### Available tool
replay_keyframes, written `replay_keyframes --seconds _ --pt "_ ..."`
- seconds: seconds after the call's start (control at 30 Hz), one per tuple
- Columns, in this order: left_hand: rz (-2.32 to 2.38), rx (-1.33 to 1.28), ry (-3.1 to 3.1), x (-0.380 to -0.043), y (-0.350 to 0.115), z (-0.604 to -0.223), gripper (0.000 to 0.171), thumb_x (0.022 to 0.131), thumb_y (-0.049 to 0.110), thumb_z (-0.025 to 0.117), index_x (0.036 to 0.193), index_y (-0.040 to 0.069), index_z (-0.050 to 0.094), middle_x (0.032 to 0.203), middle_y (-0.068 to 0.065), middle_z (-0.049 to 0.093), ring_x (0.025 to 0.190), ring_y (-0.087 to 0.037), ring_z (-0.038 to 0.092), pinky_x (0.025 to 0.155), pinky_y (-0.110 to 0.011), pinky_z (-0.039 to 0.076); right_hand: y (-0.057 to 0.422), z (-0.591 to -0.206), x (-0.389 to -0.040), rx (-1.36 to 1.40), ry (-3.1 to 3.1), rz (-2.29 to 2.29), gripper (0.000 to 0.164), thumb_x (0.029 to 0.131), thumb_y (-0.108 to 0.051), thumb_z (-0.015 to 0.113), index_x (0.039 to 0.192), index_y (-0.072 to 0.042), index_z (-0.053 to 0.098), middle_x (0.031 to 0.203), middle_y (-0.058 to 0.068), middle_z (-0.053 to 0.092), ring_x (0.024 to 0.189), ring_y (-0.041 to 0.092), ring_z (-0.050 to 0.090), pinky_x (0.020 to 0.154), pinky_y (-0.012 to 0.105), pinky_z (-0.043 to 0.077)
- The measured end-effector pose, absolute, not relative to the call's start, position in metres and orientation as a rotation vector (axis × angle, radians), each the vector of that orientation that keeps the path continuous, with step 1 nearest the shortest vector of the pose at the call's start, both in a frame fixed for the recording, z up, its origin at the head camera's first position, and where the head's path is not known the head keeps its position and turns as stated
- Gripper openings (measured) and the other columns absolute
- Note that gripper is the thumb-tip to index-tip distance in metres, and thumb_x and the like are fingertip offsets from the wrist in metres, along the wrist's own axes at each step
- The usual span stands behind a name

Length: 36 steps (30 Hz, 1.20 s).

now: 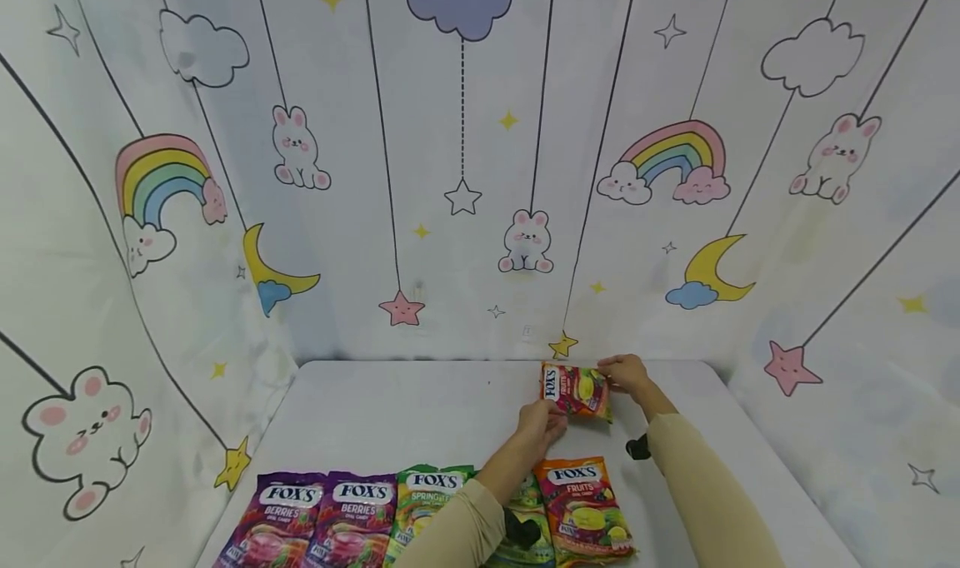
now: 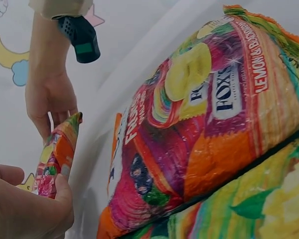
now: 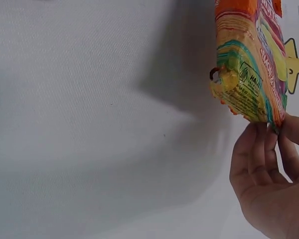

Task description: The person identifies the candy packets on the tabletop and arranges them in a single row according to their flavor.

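Note:
An orange and red bag of Fox's fruits candy (image 1: 581,391) is held up at the far side of the table, turned sideways so its logo runs vertically. My left hand (image 1: 538,426) pinches its lower left corner. At its upper right corner, my right hand (image 1: 626,374) grips the edge between thumb and fingers. The right wrist view shows the bag (image 3: 249,59) raised off the white surface, casting a shadow. Seen from the left wrist, the bag (image 2: 57,154) is edge-on between both hands.
Along the near side lies a row of candy bags: two purple berries bags (image 1: 281,518) (image 1: 352,518), a green and yellow spring tea bag (image 1: 423,501), a green bag (image 1: 531,501) partly behind my left arm, and another orange fruits bag (image 1: 587,510). Printed fabric walls (image 1: 465,276) surround the white table (image 1: 390,410).

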<state>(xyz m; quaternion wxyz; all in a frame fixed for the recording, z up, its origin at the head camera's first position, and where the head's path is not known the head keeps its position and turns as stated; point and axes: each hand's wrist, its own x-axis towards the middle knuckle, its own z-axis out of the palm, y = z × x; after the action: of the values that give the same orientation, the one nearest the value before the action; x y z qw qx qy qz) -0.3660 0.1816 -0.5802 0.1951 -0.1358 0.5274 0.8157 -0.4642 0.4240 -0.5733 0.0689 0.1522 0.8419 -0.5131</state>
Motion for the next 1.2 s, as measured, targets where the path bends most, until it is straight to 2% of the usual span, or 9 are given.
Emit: replay_keyframes --seconds 0.17,0.27,0.4,0.5,0.63,0.83,1.03,1.2 --pt "2.3 -0.338 1.494 -0.369 0.181 -0.575 0.034 0.095 0.01 0.061 0.124 -0.008 0.06 0.113 -0.023 0.066 0.102 -0.029 0.067 0.103 -0.044 0.053 0.423 -0.567 -0.459 0.465 2.537 -1.597 0.036 0.102 -0.014 0.064 0.131 0.008 0.064 0.123 0.023 0.068 0.097 0.024 0.068 0.078 0.034 0.061" --pt "2.316 -0.308 1.503 -0.371 0.18 -0.573 0.032 0.092 0.008 0.061 0.12 -0.009 0.062 0.11 -0.022 0.068 0.093 -0.024 0.067 0.103 -0.043 0.053 0.422 -0.565 -0.457 0.45 2.545 -1.634 0.035 0.102 -0.015 0.064 0.128 0.008 0.065 0.115 0.02 0.071 0.09 0.02 0.069 0.077 0.033 0.061" --pt "2.333 -0.279 1.502 -0.372 0.178 -0.57 0.032 0.09 0.005 0.06 0.117 -0.012 0.064 0.106 -0.021 0.068 0.086 -0.019 0.066 0.104 -0.043 0.052 0.421 -0.561 -0.451 0.428 2.585 -1.629 0.035 0.103 -0.018 0.063 0.126 0.008 0.066 0.111 0.017 0.072 0.085 0.016 0.069 0.083 0.038 0.061" --pt "2.327 -0.271 1.502 -0.374 0.177 -0.567 0.033 0.091 0.005 0.059 0.118 -0.012 0.063 0.106 -0.02 0.068 0.087 -0.019 0.066 0.105 -0.044 0.051 0.421 -0.557 -0.446 0.428 2.606 -1.617 0.036 0.104 -0.019 0.062 0.127 0.008 0.065 0.115 0.019 0.071 0.087 0.017 0.069 0.092 0.045 0.059" --pt "2.329 -0.277 1.503 -0.378 0.177 -0.562 0.031 0.093 0.007 0.059 0.119 -0.01 0.062 0.105 -0.019 0.07 0.088 -0.019 0.066 0.104 -0.043 0.051 0.421 -0.552 -0.443 0.424 2.616 -1.624 0.038 0.103 -0.021 0.062 0.128 0.008 0.064 0.117 0.021 0.07 0.089 0.019 0.069 0.096 0.049 0.057" --pt "2.339 -0.296 1.502 -0.38 0.176 -0.554 0.03 0.095 0.007 0.061 0.121 -0.007 0.06 0.104 -0.018 0.069 0.09 -0.021 0.067 0.093 -0.037 0.056 0.425 -0.547 -0.435 0.435 2.603 -1.67 0.039 0.104 -0.023 0.065 0.129 0.007 0.064 0.115 0.017 0.072 0.086 0.015 0.07 0.094 0.045 0.058" --pt "2.342 -0.303 1.538 -0.382 0.175 -0.547 0.03 0.096 0.008 0.06 0.123 -0.005 0.058 0.103 -0.017 0.068 0.093 -0.023 0.067 0.101 -0.042 0.054 0.422 -0.535 -0.421 0.417 2.59 -1.753 0.04 0.103 -0.022 0.067 0.127 0.009 0.063 0.111 0.016 0.072 0.082 0.013 0.071 0.092 0.044 0.059" --pt "2.339 -0.274 1.585 -0.384 0.173 -0.541 0.03 0.095 0.007 0.059 0.122 -0.006 0.059 0.107 -0.02 0.067 0.091 -0.022 0.066 0.099 -0.041 0.055 0.421 -0.526 -0.409 0.407 2.571 -1.821 0.04 0.103 -0.022 0.068 0.128 0.009 0.063 0.11 0.014 0.073 0.082 0.012 0.07 0.089 0.04 0.06"
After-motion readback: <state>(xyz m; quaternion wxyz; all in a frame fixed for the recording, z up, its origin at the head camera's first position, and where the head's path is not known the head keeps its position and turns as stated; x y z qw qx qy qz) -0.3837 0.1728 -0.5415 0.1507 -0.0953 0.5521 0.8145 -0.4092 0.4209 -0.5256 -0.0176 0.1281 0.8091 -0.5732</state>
